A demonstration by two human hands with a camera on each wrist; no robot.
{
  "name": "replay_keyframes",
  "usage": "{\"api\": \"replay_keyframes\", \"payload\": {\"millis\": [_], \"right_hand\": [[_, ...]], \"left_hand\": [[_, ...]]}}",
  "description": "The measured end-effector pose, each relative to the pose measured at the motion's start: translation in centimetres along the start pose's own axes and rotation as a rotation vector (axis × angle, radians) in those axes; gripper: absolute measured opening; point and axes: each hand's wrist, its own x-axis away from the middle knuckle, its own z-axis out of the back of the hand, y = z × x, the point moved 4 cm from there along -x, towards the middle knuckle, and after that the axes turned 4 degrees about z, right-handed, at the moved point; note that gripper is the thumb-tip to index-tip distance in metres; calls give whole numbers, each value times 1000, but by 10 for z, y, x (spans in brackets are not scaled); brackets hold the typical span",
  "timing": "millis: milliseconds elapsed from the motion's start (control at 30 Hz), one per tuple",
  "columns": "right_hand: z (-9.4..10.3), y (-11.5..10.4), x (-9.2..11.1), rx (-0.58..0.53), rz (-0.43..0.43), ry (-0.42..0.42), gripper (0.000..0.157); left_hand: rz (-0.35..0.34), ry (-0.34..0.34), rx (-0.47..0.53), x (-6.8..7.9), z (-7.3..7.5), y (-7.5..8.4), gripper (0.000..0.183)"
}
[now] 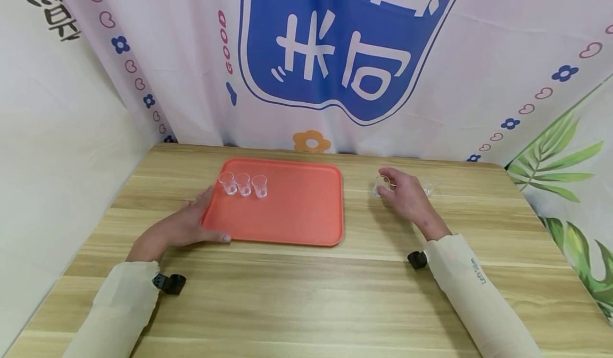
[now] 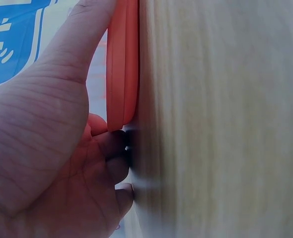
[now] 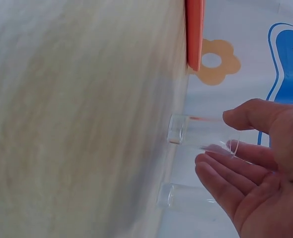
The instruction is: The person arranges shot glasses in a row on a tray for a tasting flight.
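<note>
An orange-red tray (image 1: 297, 209) lies on the table with three small clear shot glasses (image 1: 243, 184) in a row near its back left corner. My left hand (image 1: 189, 222) grips the tray's front left corner. Its thumb lies along the front rim and its fingers are at the left side; the left wrist view shows them bent against the tray edge (image 2: 121, 74). To the right of the tray, my right hand (image 1: 404, 193) holds another shot glass (image 3: 201, 134) near its rim between thumb and fingers. I cannot tell whether its base touches the table.
One more clear glass (image 1: 429, 188) stands just right of my right hand, partly hidden by it in the head view. The wooden table (image 1: 297, 299) ends at a printed curtain (image 1: 201, 108) behind. Wrist cameras (image 1: 170, 283) sit on both sleeves.
</note>
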Motion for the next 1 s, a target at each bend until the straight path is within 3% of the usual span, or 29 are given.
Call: {"api": "replay_keyframes", "payload": {"millis": [233, 1000], "right_hand": [[-3, 7, -1, 5, -31, -55, 52], [-8, 16, -1, -48, -62, -83, 50]], "left_hand": [[1, -3, -5, -1, 0, -1, 132], [-10, 3, 10, -1, 0, -1, 131]]}}
